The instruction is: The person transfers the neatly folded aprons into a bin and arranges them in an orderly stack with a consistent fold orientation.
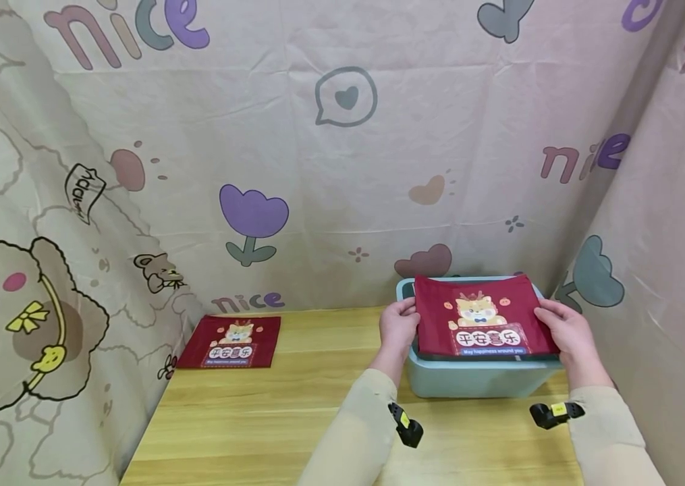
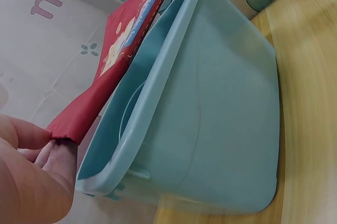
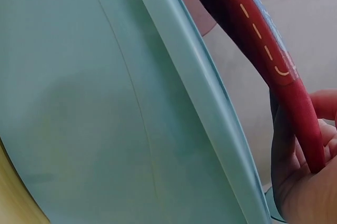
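Cloth [image 1: 436, 327], deep red, is spreading between two hands directly over the opening of a pale blue bin [image 1: 476, 379], which is standing upright at the right of the table [image 1: 293, 418]. Its printed side is facing up, showing a cartoon animal, a row of white circles with characters, and a blue strip of small lettering along the near edge. The left hand [image 1: 399, 325] is clamping the left edge, with digits pressing above and below it. The right hand [image 1: 568, 332] is gripping the right edge in a similar way, with fingers curling beneath. In the left wrist view, a gap is showing between the cloth's left end and the bin's rim; whether the far side is touching the rim, I cannot tell. A second cloth [image 1: 196, 347], also red and bearing the same print, is lying flat at the left of the table, well apart from the bin. Pale sleeves [image 1: 357, 425] are covering both forearms, and a small black camera [image 1: 405, 426] with a yellow label is sitting on each. Behind the table and along both sides, a curtain [image 1: 318, 169] is hanging, printed with flowers, hearts, the word "nice" and, at left, large cartoon animals.
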The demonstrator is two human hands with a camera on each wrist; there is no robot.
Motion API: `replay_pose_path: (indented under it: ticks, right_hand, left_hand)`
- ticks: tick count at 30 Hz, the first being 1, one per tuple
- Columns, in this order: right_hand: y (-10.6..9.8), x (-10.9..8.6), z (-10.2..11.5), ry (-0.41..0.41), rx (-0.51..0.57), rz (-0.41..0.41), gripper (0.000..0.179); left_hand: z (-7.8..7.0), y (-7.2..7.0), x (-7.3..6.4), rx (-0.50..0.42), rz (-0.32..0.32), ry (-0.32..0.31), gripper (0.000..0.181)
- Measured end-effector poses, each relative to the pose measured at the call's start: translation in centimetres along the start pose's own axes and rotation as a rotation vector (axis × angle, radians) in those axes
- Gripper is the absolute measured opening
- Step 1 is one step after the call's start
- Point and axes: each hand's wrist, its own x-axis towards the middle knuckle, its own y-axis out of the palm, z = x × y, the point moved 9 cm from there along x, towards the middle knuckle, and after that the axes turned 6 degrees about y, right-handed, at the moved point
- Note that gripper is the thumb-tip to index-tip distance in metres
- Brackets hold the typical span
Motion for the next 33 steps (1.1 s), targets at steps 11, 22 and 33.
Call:
replay_pose_path:
  ticks: [11,22,33]
  right_hand:
    - [0.2,0.4,0.1,-0.020,-0.021,-0.003,0.067]
    - [-0.3,0.4,2.2,-0.232,-0.318,-0.147,0.048]
    - [0.5,-2.1,3.9,-0.397,-0.409,-0.189,0.042]
  left_hand:
    - [0.3,-0.1,0.2,0.030,0.011,0.005,0.030]
    - [-1.6,-0.6,-0.5,0.305,0.046,0.073,0.029]
    - [-2.4,-1.6,-1.0,0.415,0.103,0.185,0.028]
